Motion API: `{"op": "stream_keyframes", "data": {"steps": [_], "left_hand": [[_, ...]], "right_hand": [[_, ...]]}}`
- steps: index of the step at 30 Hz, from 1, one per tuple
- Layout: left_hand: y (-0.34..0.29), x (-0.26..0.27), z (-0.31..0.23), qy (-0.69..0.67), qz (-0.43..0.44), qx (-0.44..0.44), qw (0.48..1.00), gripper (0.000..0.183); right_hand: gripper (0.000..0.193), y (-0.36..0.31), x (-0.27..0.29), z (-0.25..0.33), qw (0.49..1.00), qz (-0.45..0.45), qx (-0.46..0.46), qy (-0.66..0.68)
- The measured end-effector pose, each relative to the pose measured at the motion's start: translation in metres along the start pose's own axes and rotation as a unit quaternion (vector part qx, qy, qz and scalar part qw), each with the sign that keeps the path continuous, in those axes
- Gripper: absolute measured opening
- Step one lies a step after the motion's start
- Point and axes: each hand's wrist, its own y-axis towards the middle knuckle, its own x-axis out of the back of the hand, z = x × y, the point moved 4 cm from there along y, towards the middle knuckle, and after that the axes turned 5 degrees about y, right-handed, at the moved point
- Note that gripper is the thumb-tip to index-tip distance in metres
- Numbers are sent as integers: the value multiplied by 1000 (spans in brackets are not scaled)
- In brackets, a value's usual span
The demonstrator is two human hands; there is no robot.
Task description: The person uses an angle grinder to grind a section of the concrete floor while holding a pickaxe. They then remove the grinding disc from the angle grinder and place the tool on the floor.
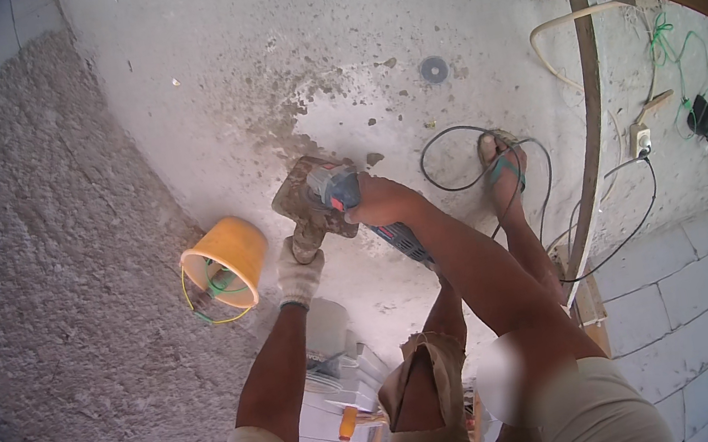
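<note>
My right hand (383,202) is bare and wrapped round the body of a blue and grey angle grinder (398,237). The grinder's grey head lies over a flat, brown, dirt-caked piece (291,201), whose kind I cannot make out. My left hand (301,277), in a white knitted glove, grips the short handle-like end of that brown piece from the near side. Whether the grinder's disc touches the piece is hidden. Both hands are above the pale, dusty floor, with crumbs and a damp patch just beyond them.
An orange-yellow bucket (226,246) with green cord in it stands left of my gloved hand. A grey round disc (434,69) lies ahead. A black cable (430,174) loops beside my sandalled foot (504,165). At right, a plank edge (589,82) and a socket (640,140).
</note>
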Motion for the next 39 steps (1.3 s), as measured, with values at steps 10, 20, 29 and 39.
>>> {"op": "stream_keyframes", "data": {"steps": [10, 20, 29, 39], "left_hand": [[0, 6, -19, 29, -10, 4, 1000, 46], [23, -19, 46, -60, -3, -26, 998, 48], [46, -34, 86, -190, -3, -8, 982, 48], [-1, 0, -18, 57, -45, 50, 996, 55]], "right_hand": [[87, -50, -3, -9, 1000, 17, 0, 7], [88, -61, 10, -3, 999, 39, 25, -2], [91, -113, 8, 9, 995, 85, 48, 7], [91, -115, -9, 31, 998, 11, 20, -53]]}}
